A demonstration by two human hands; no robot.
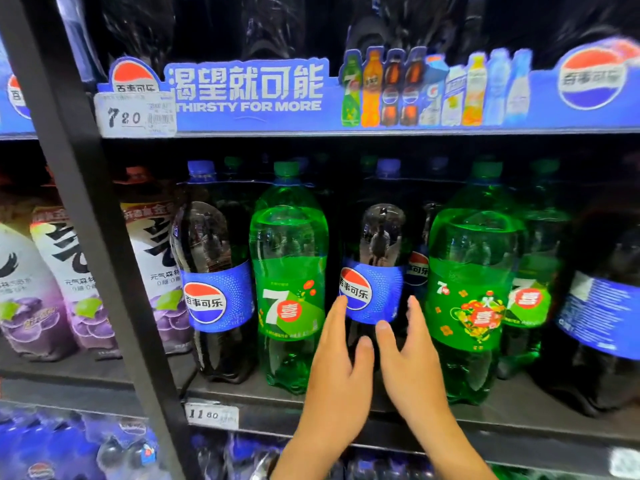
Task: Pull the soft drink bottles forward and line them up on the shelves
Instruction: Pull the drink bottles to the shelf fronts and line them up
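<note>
Cola bottle point(375, 271) set back between two green bottles point(289, 271) — our left hand point(337, 368) and right hand point(412, 362) flank it, fingers straight and pressed together; bare shelf edge point(266, 407) lies in front.

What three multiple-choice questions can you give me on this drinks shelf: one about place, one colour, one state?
1. Where are the left hand and right hand?
A. Behind the person's back.
B. Either side of the middle Pepsi bottle.
C. Over the person's head.

2. What colour is the cap of the left 7-Up bottle?
A. Red.
B. Yellow.
C. Green.

3. How does the middle Pepsi bottle stand?
A. Upright, capped.
B. On its side.
C. Upright, capless.

Answers:
1 B, both hands flank its label with fingers straight.
2 C, it matches the green body below it.
3 A, it stands straight with a blue cap on top.
</note>
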